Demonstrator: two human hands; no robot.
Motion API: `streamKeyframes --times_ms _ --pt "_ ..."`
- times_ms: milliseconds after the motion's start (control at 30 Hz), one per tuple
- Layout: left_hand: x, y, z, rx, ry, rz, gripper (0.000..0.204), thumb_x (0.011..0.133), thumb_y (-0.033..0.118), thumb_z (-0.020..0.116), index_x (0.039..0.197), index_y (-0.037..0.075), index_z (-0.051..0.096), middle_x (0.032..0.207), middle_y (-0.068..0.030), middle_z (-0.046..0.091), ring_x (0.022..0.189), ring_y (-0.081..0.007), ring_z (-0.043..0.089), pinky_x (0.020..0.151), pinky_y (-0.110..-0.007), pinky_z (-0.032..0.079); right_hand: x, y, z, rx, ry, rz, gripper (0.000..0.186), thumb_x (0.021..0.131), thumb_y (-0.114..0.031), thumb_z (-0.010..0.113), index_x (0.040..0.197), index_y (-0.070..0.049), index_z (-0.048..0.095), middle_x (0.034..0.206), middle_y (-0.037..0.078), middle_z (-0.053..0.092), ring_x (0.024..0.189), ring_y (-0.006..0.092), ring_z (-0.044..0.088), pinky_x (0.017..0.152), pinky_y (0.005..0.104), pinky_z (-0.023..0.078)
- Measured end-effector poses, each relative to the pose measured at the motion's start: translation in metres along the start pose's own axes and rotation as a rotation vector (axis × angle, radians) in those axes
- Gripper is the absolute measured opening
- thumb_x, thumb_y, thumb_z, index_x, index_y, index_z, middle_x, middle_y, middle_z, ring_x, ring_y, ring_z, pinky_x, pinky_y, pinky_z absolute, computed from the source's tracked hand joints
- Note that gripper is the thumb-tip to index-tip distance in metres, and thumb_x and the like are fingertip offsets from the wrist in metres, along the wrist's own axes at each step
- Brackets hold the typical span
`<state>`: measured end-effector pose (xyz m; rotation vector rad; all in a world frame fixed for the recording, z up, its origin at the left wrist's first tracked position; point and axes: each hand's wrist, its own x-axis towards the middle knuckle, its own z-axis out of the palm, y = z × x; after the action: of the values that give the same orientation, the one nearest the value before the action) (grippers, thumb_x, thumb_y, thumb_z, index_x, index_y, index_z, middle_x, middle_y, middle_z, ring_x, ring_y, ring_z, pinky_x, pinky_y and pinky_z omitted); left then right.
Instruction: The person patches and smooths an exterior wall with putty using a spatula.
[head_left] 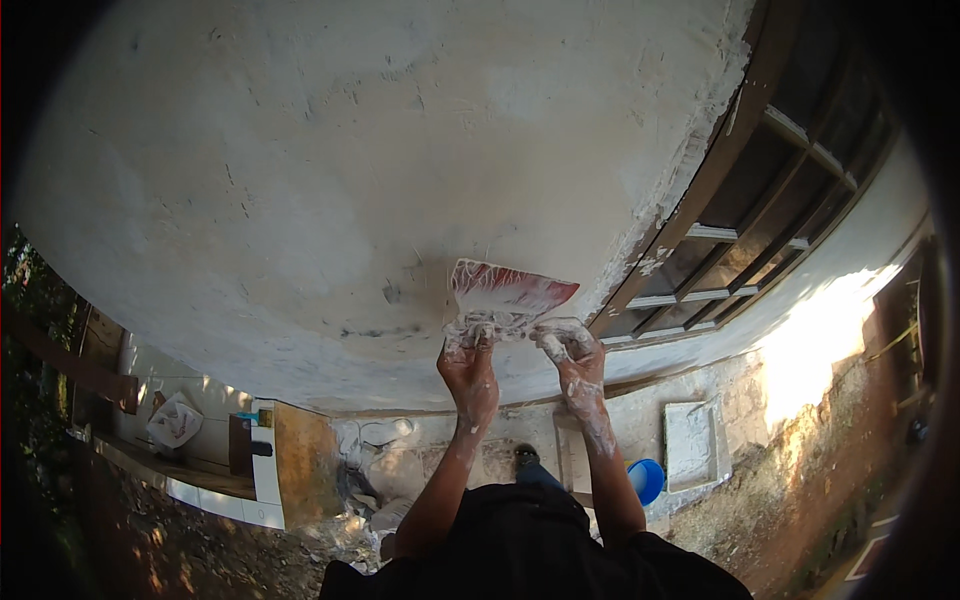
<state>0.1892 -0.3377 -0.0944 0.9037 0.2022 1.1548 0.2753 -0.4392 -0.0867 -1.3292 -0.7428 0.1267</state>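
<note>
A wide red scraper (512,288) smeared with white paste is held against the pale, patchy plastered wall (390,150). My left hand (469,365) grips its lower left part, fingers closed round the smeared lower edge. My right hand (572,362) pinches the lower right end of the same tool. Both hands are coated in white paste. A line of rough plaster runs up the wall to the right of the scraper, along the wooden window frame (649,275).
Below the wall are a blue bucket (647,480), a pale rectangular tray (690,445) and rubble on the ground. At the lower left stands a tiled ledge (268,505) with a white plastic bag (174,420) and a tan board (300,450). Foliage shows at the far left.
</note>
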Motion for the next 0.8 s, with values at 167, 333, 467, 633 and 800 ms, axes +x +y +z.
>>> streamKeyframes --times_ms 167,333,467,633,800 --pt "0.033 -0.026 0.025 0.164 0.215 0.082 0.022 0.087 -0.001 0.06 0.107 -0.009 0.057 0.1 -0.0082 0.063 0.085 -0.0099 0.056 0.079 -0.025 0.044 0.029 -0.013 -0.066 -0.01 0.036 0.046 0.018 0.092 -0.017 0.056 0.087 -0.001 0.063 0.079 0.003 0.06 0.073 0.0098 0.052 0.07 0.0259 0.041" --pt "0.018 -0.101 -0.03 0.24 0.452 0.078 0.023 0.087 -0.002 0.059 0.109 -0.01 0.056 0.102 -0.0095 0.063 0.086 -0.0114 0.058 0.076 -0.027 0.047 0.05 -0.015 -0.102 -0.09 -0.056 0.134 0.029 0.094 -0.022 0.055 0.073 -0.004 0.057 0.07 0.0 0.054 0.068 0.0097 0.048 0.065 0.0263 0.037" --pt "-0.025 -0.151 -0.098 0.098 0.515 0.018 0.026 0.087 -0.003 0.057 0.112 -0.008 0.055 0.106 -0.0108 0.063 0.089 -0.0155 0.061 0.078 -0.031 0.049 0.058 -0.006 -0.119 -0.03 -0.144 0.157 0.026 0.093 -0.019 0.056 0.074 -0.002 0.061 0.068 0.001 0.057 0.064 0.0094 0.048 0.063 0.0262 0.038" --pt "-0.044 -0.099 -0.06 -0.065 0.477 0.013 0.028 0.085 -0.007 0.055 0.114 -0.007 0.054 0.103 -0.0091 0.063 0.087 -0.0138 0.06 0.079 -0.027 0.049 0.073 -0.007 -0.149 0.003 -0.143 0.147 0.022 0.091 -0.022 0.06 0.093 0.0 0.06 0.081 0.004 0.059 0.074 0.011 0.052 0.068 0.0262 0.042" --pt "0.018 -0.054 -0.012 0.006 0.407 0.183 0.02 0.085 -0.006 0.057 0.105 -0.008 0.059 0.097 -0.0072 0.063 0.082 -0.0115 0.059 0.075 -0.024 0.047 0.081 -0.021 -0.14 -0.029 -0.072 0.161 0.028 0.09 -0.022 0.062 0.104 0.001 0.056 0.087 0.003 0.059 0.079 0.0101 0.053 0.073 0.0248 0.042"
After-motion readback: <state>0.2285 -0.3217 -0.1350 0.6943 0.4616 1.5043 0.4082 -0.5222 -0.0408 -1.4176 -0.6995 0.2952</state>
